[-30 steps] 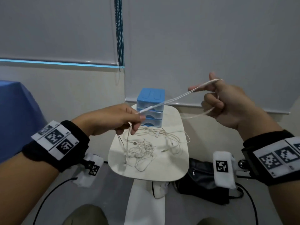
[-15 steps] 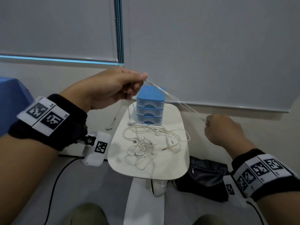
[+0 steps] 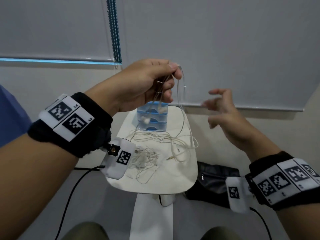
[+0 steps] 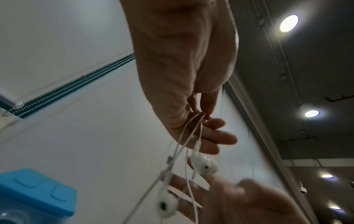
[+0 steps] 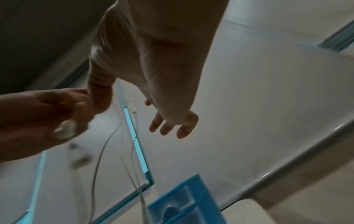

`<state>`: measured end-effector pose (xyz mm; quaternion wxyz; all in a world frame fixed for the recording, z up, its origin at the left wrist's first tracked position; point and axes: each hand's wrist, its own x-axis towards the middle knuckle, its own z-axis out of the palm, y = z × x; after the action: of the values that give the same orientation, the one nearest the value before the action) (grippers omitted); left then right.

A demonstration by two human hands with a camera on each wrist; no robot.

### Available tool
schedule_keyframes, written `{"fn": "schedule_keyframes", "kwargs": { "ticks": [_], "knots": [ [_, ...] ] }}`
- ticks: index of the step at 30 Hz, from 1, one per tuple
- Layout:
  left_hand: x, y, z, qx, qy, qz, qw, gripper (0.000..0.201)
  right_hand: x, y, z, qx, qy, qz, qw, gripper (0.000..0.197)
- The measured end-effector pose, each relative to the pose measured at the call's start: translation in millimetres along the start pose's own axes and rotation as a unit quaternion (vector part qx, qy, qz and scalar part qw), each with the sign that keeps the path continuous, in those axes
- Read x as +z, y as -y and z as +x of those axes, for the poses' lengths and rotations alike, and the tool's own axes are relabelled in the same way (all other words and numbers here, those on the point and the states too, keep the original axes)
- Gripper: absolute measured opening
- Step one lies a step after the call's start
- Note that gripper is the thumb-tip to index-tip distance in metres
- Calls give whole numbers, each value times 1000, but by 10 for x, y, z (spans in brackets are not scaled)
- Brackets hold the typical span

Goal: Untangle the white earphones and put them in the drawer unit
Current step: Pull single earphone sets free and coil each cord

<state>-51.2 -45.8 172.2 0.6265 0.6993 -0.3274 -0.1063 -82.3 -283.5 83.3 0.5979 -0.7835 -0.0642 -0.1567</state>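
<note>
Two earbuds point(image 4: 204, 166) were shown only in the left wrist view, dangling lower centre from the white earphones point(image 3: 180, 104) pinched by the left grip point(image 3: 147, 85). The right grip point(image 3: 223, 110) was spread, right of centre. One drawer unit point(image 3: 152, 116) stood centre frame on the counter point(image 3: 173, 177).

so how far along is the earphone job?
Early. Done: nothing stowed; the drawer unit looks shut. In hand: the left hand pinches one earphone set, buds dangling, cord trailing to the table; the right hand is open beside it. Left: the tangle and loose cords on the table, then the drawers.
</note>
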Motion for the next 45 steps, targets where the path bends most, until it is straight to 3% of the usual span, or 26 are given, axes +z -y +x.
{"fn": "schedule_keyframes", "kwargs": {
  "ticks": [2,4,6,7,9,10,13,15,19,22,25,29,37,45],
  "knots": [
    [92,-10,74,13,12,-26,1000,26,155,145,56,-32,56,123,990,87],
    [153,-7,134,30,23,-41,998,25,367,210,98,-51,132,168,976,91],
    [151,19,193,52,7,-38,998,24,583,167,173,-30,170,145,974,79],
    [116,38,222,66,-18,-32,997,23,670,131,209,-10,176,121,977,63],
    [-40,93,271,90,-97,-21,991,23,755,13,284,30,172,86,981,21],
    [-155,136,288,93,-140,-14,986,23,747,-75,334,57,161,79,982,9],
    [-556,417,315,57,-238,33,969,23,662,-327,479,140,116,33,983,24],
    [-758,717,312,-2,-259,52,965,24,589,-472,575,187,86,-6,979,31],
    [-922,1385,277,-125,-250,-27,960,19,613,-663,773,256,48,17,965,28],
    [-916,1774,265,-192,-249,-52,948,12,749,-784,868,291,45,26,955,13],
    [-894,2075,252,-245,-243,17,939,3,910,-981,919,296,48,-10,954,4],
    [-996,2387,196,-307,-223,100,920,7,1017,-1195,930,252,95,-153,951,19],
    [-1034,2442,229,-330,-179,201,905,15,1074,-1253,931,206,151,-227,940,14],
    [-1104,2400,207,-309,-192,235,901,16,1031,-1269,922,235,140,-163,948,17]
  ]
}}
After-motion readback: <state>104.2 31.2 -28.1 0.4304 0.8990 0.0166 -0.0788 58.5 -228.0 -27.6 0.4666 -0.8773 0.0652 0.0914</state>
